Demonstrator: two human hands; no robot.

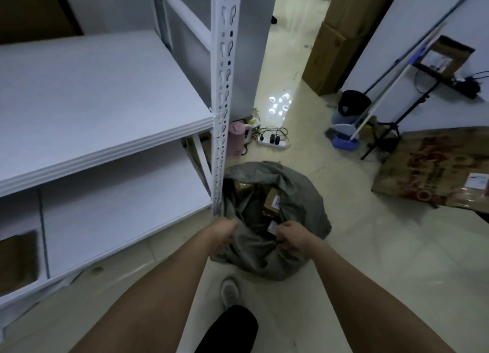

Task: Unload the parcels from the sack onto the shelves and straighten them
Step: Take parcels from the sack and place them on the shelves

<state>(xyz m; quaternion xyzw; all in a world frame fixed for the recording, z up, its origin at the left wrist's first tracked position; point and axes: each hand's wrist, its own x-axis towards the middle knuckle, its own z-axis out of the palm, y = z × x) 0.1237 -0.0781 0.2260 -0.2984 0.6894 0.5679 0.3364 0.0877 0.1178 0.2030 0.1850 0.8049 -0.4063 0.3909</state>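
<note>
At lower centre, the left hand (225, 233) and right hand (292, 236) grip the grey fabric sack (299, 201) rim, opening it; next, lift out a brown cardboard parcel (272, 201).

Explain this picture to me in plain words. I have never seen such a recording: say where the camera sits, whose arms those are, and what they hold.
There is no machine here: a person wears one camera on the head, looking down past their own arms. The left hand and the right hand each grip the rim of a grey sack standing open on the floor. Inside it lie parcels, one a brown box with a white label. To the left stands a white shelf unit; its two upper boards show no parcels yet. A power strip lies on the floor beyond.
</note>
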